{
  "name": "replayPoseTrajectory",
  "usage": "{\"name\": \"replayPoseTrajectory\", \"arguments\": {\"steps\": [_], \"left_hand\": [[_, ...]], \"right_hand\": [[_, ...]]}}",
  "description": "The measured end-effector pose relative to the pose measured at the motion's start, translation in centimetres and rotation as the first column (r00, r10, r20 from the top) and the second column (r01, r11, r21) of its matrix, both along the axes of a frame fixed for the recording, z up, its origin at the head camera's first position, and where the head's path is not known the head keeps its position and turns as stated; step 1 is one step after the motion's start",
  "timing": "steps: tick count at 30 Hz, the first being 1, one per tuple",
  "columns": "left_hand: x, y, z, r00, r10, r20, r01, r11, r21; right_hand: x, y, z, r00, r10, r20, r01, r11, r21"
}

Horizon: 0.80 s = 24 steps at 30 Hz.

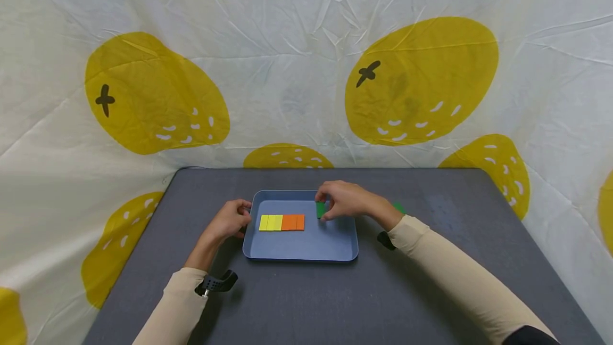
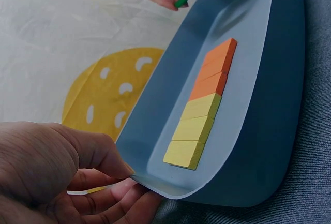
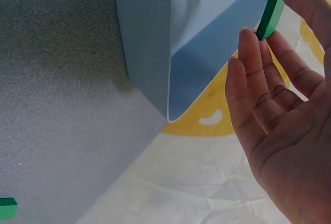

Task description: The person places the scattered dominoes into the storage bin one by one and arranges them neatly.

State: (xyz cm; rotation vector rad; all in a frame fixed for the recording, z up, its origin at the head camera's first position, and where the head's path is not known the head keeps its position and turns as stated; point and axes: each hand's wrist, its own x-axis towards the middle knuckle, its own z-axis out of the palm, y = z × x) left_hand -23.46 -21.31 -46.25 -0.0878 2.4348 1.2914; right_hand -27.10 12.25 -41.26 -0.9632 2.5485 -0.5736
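A blue-grey tray (image 1: 306, 246) sits on the table. Inside it, yellow blocks (image 1: 270, 222) and orange blocks (image 1: 292, 222) lie flat in one row, side by side. My left hand (image 1: 230, 220) holds the tray's left end; in the left wrist view the thumb lies on the rim with fingers against the outer side. Above the tray's right part, my right hand (image 1: 346, 199) pinches a green block (image 3: 270, 14) between thumb and fingertips. The block is raised off the tray floor, to the right of the row.
Another green block (image 3: 7, 208) lies on the grey table (image 1: 297, 302) right of the tray, partly hidden by the right forearm in the head view. Behind the table hangs a white curtain (image 1: 287, 95) with yellow fruit prints.
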Motion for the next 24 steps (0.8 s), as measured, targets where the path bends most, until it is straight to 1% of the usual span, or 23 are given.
{"name": "replayPoseTrajectory", "arguments": {"steps": [3, 9, 15, 19, 24], "left_hand": [[0.0, 0.0, 0.0, 1.000, -0.002, -0.004, 0.002, 1.000, -0.004], [-0.1, -0.1, -0.1, 1.000, -0.003, -0.007, 0.003, 1.000, -0.010], [0.1, -0.1, -0.2, 1.000, -0.003, -0.006, 0.003, 1.000, -0.003], [0.1, -0.1, -0.2, 1.000, -0.010, -0.011, 0.010, 1.000, -0.006], [0.2, -0.2, -0.2, 1.000, -0.017, -0.015, 0.017, 1.000, -0.012]], "right_hand": [[-0.1, -0.5, -0.2, 1.000, 0.003, -0.012, -0.003, 1.000, 0.024], [-0.4, -1.5, -0.9, 0.999, 0.011, -0.050, -0.005, 0.994, 0.110], [-0.4, -2.8, -1.7, 0.999, 0.003, -0.041, 0.005, 0.983, 0.182], [-0.3, -3.5, -2.2, 1.000, 0.003, -0.030, 0.003, 0.978, 0.211], [-0.2, -4.2, -2.8, 0.999, 0.000, -0.041, 0.010, 0.970, 0.242]]}}
